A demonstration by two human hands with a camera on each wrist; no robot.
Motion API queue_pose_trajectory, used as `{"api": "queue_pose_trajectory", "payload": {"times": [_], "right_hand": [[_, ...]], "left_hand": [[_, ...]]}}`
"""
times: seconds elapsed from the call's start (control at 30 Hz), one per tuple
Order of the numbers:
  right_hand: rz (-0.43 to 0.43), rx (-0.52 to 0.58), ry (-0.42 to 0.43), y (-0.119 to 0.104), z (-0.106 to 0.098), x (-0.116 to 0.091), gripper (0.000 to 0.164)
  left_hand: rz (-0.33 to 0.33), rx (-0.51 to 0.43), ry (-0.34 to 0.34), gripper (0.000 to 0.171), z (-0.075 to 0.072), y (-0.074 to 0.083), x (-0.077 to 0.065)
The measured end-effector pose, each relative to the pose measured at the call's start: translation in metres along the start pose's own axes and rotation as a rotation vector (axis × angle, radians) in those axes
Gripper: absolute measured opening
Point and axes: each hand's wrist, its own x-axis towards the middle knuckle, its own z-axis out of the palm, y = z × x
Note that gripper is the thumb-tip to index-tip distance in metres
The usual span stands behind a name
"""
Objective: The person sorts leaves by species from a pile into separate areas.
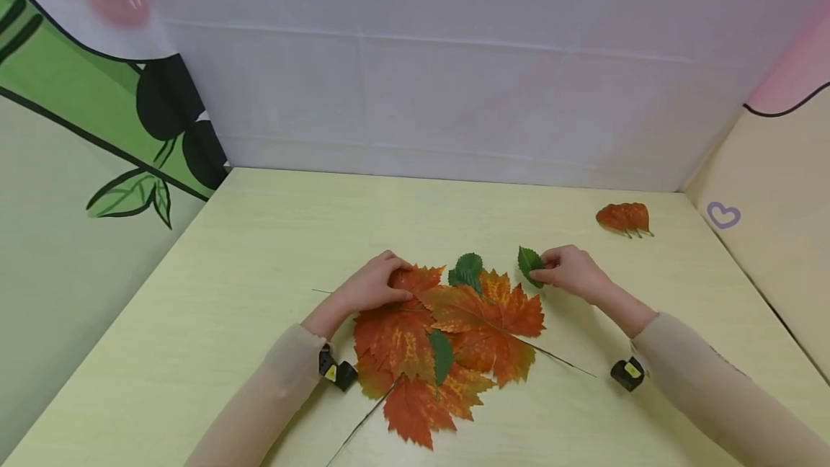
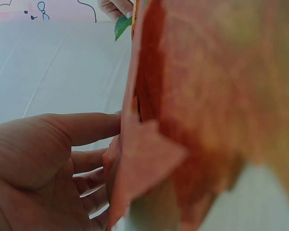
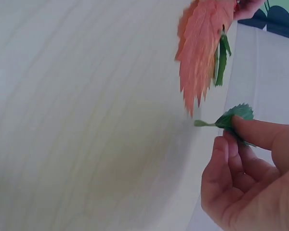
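Orange-red artificial maple leaves [image 1: 395,334] overlap in a pile at the middle of the table. My left hand [image 1: 372,283] grips the pile's upper left edge between thumb and fingers; in the left wrist view a leaf [image 2: 149,163] hides the fingertips. My right hand [image 1: 573,272] pinches a small green serrated leaf [image 1: 530,265] just right of the pile, its short stem pointing toward the pile in the right wrist view. Two green leaves [image 1: 467,270] overlap at the pile's top edge. Another green leaf [image 1: 441,357] lies on the maple leaves.
Several small brownish-orange leaves [image 1: 624,218] lie together at the table's back right. Thin wire stems [image 1: 558,359] stick out from the pile to the right and lower left. A pale cloth wall [image 1: 454,92] stands behind the light wooden table [image 1: 194,323].
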Motion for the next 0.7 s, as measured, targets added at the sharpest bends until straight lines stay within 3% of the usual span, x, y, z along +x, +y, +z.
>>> {"api": "queue_pose_trajectory", "payload": {"times": [0.1, 0.33, 0.7], "right_hand": [[0.02, 0.01, 0.002, 0.009, -0.008, -0.003, 0.027], [0.057, -0.022, 0.028, 0.04, -0.032, -0.008, 0.033], [0.112, -0.072, 0.072, 0.074, -0.056, -0.012, 0.027]], "left_hand": [[0.0, 0.002, 0.0, 0.047, 0.0, -0.001, 0.0], [0.001, -0.001, -0.001, 0.047, 0.0, -0.001, 0.0], [0.012, 0.0, 0.0, 0.046, 0.001, -0.002, 0.001]]}}
